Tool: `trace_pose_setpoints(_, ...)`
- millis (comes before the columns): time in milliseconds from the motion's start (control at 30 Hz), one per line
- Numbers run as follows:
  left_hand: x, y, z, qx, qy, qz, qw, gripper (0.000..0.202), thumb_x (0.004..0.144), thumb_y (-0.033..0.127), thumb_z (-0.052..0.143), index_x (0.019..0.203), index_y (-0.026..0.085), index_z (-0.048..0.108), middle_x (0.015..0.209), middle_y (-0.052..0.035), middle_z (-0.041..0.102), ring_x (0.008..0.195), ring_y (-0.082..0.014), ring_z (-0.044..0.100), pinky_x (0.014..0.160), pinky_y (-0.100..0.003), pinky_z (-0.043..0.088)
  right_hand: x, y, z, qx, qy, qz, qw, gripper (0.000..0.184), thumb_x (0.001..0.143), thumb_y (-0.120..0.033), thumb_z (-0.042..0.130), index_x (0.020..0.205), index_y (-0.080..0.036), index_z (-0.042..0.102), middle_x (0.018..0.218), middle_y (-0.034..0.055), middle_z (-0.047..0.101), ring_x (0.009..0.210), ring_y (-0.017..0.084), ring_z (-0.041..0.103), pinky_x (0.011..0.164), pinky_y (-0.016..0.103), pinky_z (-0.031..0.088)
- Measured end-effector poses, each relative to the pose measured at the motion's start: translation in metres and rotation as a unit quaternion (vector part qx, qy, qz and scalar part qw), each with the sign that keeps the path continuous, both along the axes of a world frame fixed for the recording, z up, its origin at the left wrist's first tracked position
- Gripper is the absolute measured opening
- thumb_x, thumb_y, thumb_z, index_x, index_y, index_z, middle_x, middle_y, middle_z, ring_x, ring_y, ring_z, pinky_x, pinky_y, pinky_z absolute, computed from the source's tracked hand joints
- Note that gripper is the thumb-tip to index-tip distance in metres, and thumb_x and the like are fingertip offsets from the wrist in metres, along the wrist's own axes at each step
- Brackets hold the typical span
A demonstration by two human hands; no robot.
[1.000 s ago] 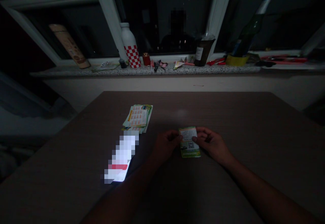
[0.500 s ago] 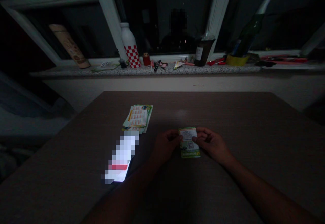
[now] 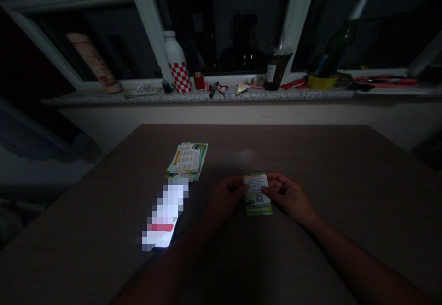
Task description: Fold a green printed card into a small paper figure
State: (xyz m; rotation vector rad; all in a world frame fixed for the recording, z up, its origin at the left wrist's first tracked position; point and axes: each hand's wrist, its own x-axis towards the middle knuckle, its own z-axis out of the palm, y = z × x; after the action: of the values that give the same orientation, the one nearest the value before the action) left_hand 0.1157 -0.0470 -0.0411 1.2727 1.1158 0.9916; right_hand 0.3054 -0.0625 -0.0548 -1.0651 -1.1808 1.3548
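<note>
Between my two hands is a small printed card (image 3: 256,206), green and white, with lines of text and a QR code facing up. My left hand (image 3: 226,196) pinches its left edge, thumb on top. On the opposite edge, my right hand (image 3: 288,196) grips it with the thumb over the face and the fingers behind. Left of my hands lies a loose stack of similar green and white cards (image 3: 186,158). Just below that stack, a phone (image 3: 165,217) rests with its screen lit and blurred.
The brown wooden table (image 3: 311,153) reaches to the wall. Along the granite windowsill (image 3: 207,96) stand a tilted pink tumbler (image 3: 94,63), a red-checked white bottle (image 3: 177,63), a small red jar (image 3: 199,81), a dark cup (image 3: 276,71) and a green glass bottle (image 3: 340,40).
</note>
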Motion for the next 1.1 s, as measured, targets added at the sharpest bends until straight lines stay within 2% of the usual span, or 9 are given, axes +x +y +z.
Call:
trace_pose_setpoints(200, -0.001, 0.0008, -0.0001, 0.015, 0.019, 0.004, 1.0, 0.023, 0.071, 0.027, 0.069, 0.092, 0.015, 0.066, 0.083, -0.004, 0.072, 0.076, -0.0181, 0.067, 0.067, -0.026, 0.051, -0.0002, 0.0003, 0.0006, -0.006, -0.001, -0.008, 1.0, 0.038, 0.066, -0.036, 0.077, 0.096, -0.02, 0.061, 0.074, 0.0003, 0.069, 0.067, 0.016, 0.066, 0.066, 0.029, 0.053)
trace_pose_setpoints(400, -0.0023, 0.0012, 0.0029, 0.027, 0.056, 0.014, 0.998, 0.043, 0.07, 0.032, 0.071, 0.106, 0.016, 0.056, 0.073, -0.0022, 0.072, 0.068, -0.018, 0.067, 0.062, -0.026, 0.049, -0.0007, -0.0002, 0.002, -0.013, -0.003, -0.012, 1.0, 0.039, 0.065, -0.036, 0.078, 0.097, -0.02, 0.061, 0.074, 0.0003, 0.069, 0.067, 0.016, 0.066, 0.066, 0.029, 0.053)
trace_pose_setpoints(667, -0.0015, -0.0005, 0.0053, 0.022, 0.042, 0.021, 0.999, 0.031, 0.07, 0.029, 0.072, 0.085, 0.019, 0.047, 0.066, 0.0023, 0.067, 0.056, -0.0128, 0.062, 0.053, -0.022, 0.045, -0.0003, -0.0001, 0.0021, -0.012, -0.004, -0.011, 1.0, 0.039, 0.066, -0.035, 0.077, 0.098, -0.02, 0.061, 0.075, 0.0006, 0.069, 0.067, 0.016, 0.066, 0.066, 0.029, 0.052)
trace_pose_setpoints(1100, -0.0014, 0.0013, 0.0008, 0.025, 0.029, 0.017, 0.999, 0.029, 0.07, 0.027, 0.071, 0.082, 0.018, 0.046, 0.066, 0.0024, 0.066, 0.053, -0.0111, 0.06, 0.052, -0.02, 0.045, -0.001, 0.0003, 0.0035, -0.026, -0.003, -0.022, 0.999, 0.042, 0.064, -0.035, 0.078, 0.097, -0.018, 0.06, 0.071, -0.0011, 0.067, 0.064, 0.014, 0.065, 0.064, 0.027, 0.051)
